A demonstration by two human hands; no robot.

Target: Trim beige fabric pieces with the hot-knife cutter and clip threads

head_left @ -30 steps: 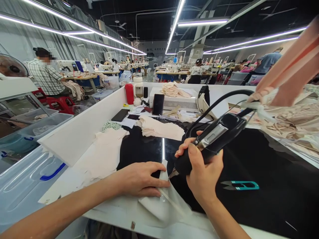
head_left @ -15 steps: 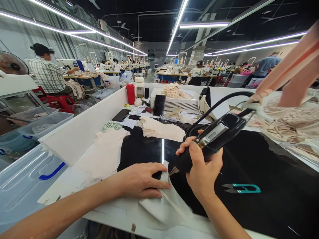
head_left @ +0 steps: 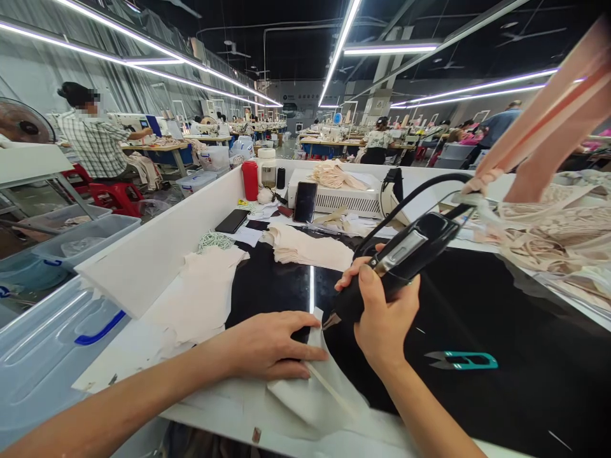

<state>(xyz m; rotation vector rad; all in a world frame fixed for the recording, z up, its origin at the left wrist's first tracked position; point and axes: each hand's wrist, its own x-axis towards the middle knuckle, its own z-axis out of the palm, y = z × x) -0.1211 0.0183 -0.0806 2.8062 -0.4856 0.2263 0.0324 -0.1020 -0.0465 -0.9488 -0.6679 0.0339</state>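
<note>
My left hand [head_left: 281,346] lies flat with its fingers spread, pressing down a pale piece of fabric [head_left: 317,401] at the front of the table. A narrow pale strip [head_left: 331,388] runs along this piece. My right hand [head_left: 384,318] is wrapped round a black corded power tool [head_left: 413,248], held at a slant. The tool's metal tip [head_left: 331,321] is at the fabric's edge, just right of my left fingertips; whether it touches, I cannot tell. Turquoise thread snips [head_left: 462,360] lie on the black surface right of my right hand.
Stacked pale fabric pieces [head_left: 312,247] and a second pile [head_left: 205,292] lie farther back. Phones [head_left: 232,221], a red bottle [head_left: 249,180] and a white ventilated box [head_left: 334,197] stand behind. Pink fabric strips [head_left: 529,140] hang beside the tool's cord [head_left: 405,200]. A white partition [head_left: 162,248] borders the left.
My right hand and the power tool have shifted slightly left, bringing the metal tip to the fabric's edge. The hanging pink strips moved left as well. My left hand stays put.
</note>
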